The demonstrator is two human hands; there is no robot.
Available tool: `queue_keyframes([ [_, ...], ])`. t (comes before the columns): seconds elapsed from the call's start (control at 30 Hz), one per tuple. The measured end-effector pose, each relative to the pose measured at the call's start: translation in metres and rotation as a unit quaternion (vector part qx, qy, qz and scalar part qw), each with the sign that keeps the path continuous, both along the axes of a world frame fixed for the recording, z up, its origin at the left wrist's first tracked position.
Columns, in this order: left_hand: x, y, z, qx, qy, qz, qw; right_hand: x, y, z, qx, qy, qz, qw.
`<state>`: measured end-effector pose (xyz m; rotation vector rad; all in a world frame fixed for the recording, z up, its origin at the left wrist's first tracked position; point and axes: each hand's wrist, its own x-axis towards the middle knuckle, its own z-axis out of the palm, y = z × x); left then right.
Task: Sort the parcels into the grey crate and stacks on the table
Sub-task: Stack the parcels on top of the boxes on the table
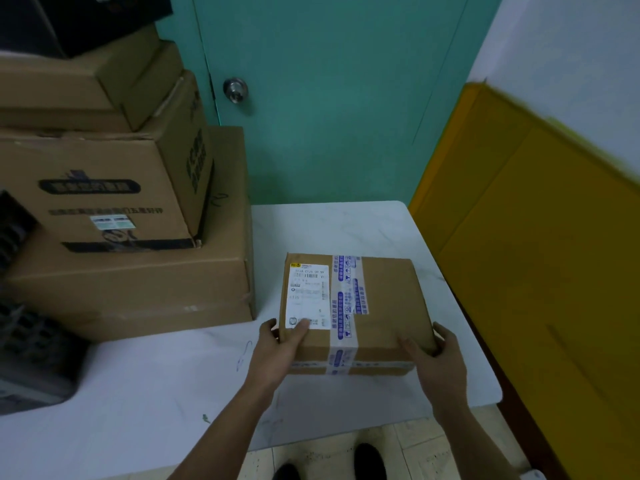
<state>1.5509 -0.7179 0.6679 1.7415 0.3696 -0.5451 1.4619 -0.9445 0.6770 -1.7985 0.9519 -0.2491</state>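
Here, left hand (280, 344) and right hand (438, 362) grip one parcel (384, 303).

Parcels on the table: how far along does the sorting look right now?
Done: several cardboard boxes stand stacked at the left of the table. In hand: the left hand and right hand grip one taped parcel by its near corners. Left: that parcel needs a place, on the stack or in the grey crate, only partly in view.

Grey crate (34, 348) cut off at left edge, blurred; parcel label (306, 296) txt unreadable.
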Motion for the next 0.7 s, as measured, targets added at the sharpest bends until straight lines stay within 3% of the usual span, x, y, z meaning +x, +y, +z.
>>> queue_keyframes([
  [0.23,0.016,-0.018,0.008,0.050,-0.017,0.048,0.997,0.023,-0.012,-0.005,0.008,-0.011,0.047,0.999],
  [0.43,0.038,-0.024,0.021,-0.002,-0.013,0.079,0.997,0.071,-0.031,-0.010,0.067,-0.009,0.075,0.995],
  [0.57,0.051,-0.033,0.015,0.045,-0.024,0.119,0.992,0.108,-0.040,-0.012,0.092,-0.017,0.099,0.991],
  [0.7,0.063,-0.049,0.026,0.019,-0.011,0.180,0.983,0.138,-0.043,-0.014,0.111,-0.020,0.107,0.988],
])
